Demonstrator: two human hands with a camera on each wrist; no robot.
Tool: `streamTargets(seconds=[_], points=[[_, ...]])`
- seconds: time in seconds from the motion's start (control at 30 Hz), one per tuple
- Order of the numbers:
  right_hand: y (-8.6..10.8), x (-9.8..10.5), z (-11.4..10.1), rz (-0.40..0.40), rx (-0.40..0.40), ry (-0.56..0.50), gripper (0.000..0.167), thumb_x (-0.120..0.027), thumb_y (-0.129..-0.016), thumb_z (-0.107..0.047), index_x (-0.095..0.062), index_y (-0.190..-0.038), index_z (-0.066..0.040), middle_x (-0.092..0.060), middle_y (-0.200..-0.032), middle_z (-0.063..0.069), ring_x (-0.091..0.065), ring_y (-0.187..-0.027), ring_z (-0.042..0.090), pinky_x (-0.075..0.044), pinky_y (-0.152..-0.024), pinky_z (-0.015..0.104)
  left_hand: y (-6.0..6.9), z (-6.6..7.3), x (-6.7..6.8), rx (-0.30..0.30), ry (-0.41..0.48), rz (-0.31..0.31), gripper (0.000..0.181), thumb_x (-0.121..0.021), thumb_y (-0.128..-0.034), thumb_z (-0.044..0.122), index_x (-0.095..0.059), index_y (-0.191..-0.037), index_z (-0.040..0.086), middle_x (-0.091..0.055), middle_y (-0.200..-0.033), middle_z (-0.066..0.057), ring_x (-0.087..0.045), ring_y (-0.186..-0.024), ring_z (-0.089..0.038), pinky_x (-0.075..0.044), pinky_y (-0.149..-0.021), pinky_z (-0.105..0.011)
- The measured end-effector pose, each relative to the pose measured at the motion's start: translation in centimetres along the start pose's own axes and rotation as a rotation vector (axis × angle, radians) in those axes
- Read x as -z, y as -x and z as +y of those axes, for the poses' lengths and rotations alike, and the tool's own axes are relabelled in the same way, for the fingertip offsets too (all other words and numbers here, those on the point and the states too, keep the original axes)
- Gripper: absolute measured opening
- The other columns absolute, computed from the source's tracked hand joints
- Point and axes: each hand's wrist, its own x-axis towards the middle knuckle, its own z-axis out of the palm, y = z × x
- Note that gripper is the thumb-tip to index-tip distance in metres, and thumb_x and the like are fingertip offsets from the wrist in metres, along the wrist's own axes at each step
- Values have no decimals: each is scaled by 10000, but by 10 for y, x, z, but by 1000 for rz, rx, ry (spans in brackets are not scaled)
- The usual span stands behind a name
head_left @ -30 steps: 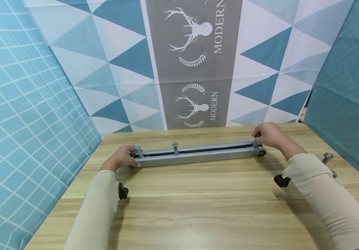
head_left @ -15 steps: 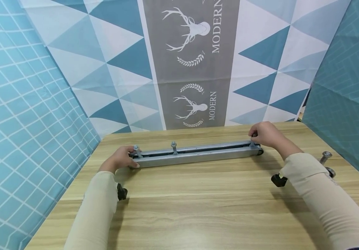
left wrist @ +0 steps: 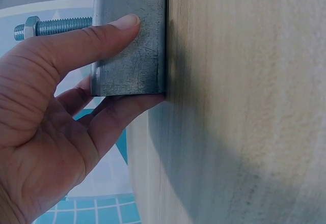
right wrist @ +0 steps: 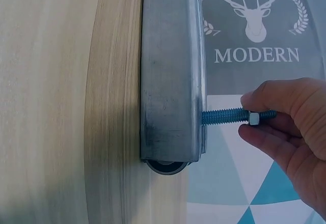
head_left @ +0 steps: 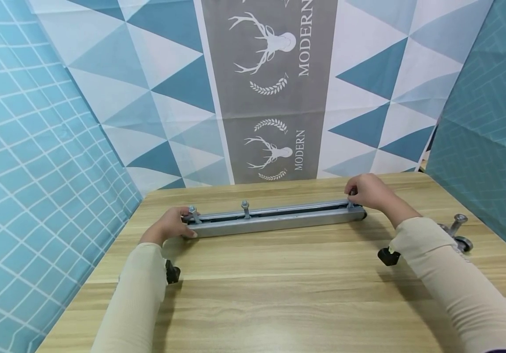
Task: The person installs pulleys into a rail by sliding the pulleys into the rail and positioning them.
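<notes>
A long grey metal channel rail (head_left: 275,224) lies across the back of the table, its slot facing up. My left hand (head_left: 172,224) grips its left end, with the thumb on the front wall and fingers at the end and behind. Close to that hand a threaded bolt (left wrist: 63,26) with a nut stands up from the slot. Another bolt (head_left: 246,208) rises left of the rail's middle. My right hand (head_left: 369,191) pinches a third bolt (right wrist: 224,116) near its nut (right wrist: 254,118), at the right end. Below it, a dark roller wheel (right wrist: 167,167) sticks partly out of the rail end.
More metal hardware, a bolt (head_left: 458,223) and a wheel (head_left: 463,243), sits at the right of the wooden table (head_left: 270,294), partly behind the right sleeve. Patterned cloth (head_left: 279,98) hangs behind the table. Blue tiled cloth (head_left: 36,162) is on the left.
My right hand has moved slightly left with the bolt, and the roller wheel now shows less beyond the rail end. The left hand keeps its grip in place.
</notes>
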Motion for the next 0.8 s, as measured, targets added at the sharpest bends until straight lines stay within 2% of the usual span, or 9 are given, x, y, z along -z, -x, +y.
streamTargets(seconds=[0.47, 0.8], points=[[-3, -1, -3, -17, 17, 2, 94, -639, -833, 22, -722, -874, 4, -673, -795, 73, -579, -656, 166, -511, -649, 421, 0, 0, -1, -4, -6, 5, 565, -856, -703, 30, -639, -1224, 5, -628, -1146, -179, -545, -929, -262, -457, -832, -405], [-4, -2, -8, -25, 1, 0, 100, -643, -834, 14, -729, -885, 6, -687, -834, 95, -585, -678, 174, -516, -653, 409, 0, 0, -1, 4, -14, 6, 564, -850, -711, 32, -639, -1235, 19, -612, -1190, -195, -552, -958, -273, -458, -852, -421]])
